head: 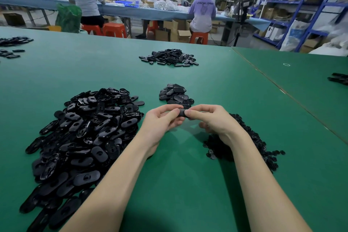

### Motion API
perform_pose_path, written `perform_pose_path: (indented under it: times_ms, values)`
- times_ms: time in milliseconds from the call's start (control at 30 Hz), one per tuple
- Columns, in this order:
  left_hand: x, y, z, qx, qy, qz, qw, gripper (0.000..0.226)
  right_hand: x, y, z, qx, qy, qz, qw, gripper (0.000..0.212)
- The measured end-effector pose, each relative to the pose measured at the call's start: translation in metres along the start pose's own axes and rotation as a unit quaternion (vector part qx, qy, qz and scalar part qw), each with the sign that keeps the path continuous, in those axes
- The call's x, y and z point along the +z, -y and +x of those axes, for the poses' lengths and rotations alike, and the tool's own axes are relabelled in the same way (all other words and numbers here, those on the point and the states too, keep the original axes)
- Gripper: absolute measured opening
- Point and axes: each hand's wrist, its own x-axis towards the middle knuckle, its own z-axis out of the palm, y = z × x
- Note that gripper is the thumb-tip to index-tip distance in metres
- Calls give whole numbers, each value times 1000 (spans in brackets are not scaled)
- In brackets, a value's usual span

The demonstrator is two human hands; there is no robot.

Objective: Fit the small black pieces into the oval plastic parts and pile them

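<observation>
At frame centre, one oval plastic part is pinched between the left hand and right hand above the green tabletop; a misaligned insert could jam or drop into the loose small black pieces lower right.

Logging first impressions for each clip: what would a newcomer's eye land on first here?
Probably the two bare hands, left hand and right hand, pinching one black oval plastic part between them above the green table. Next, the big heap of black oval plastic parts to their left, and the smaller stack of ovals just beyond the fingertips.
</observation>
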Motion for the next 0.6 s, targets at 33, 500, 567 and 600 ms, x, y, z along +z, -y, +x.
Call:
perform_pose_path:
  times_ms: [33, 500, 567, 600]
  values:
    - [-1, -3, 0, -8, 8, 6, 1000, 12, -1, 0, 0, -2, 0, -1, 1000, 18]
    - [-1, -13, -2, -74, 14, -60, 995, 13, 2, 2, 3, -8, 23, 30, 999, 13]
    - [-2, -13, -3, -74, 5, -55, 996, 13, 2, 3, 3, -26, 24, 18, 999, 9]
    - [-3, -13, -3, -73, 1, -52, 996, 14, 2, 4, 3, -29, 26, 14, 999, 8]
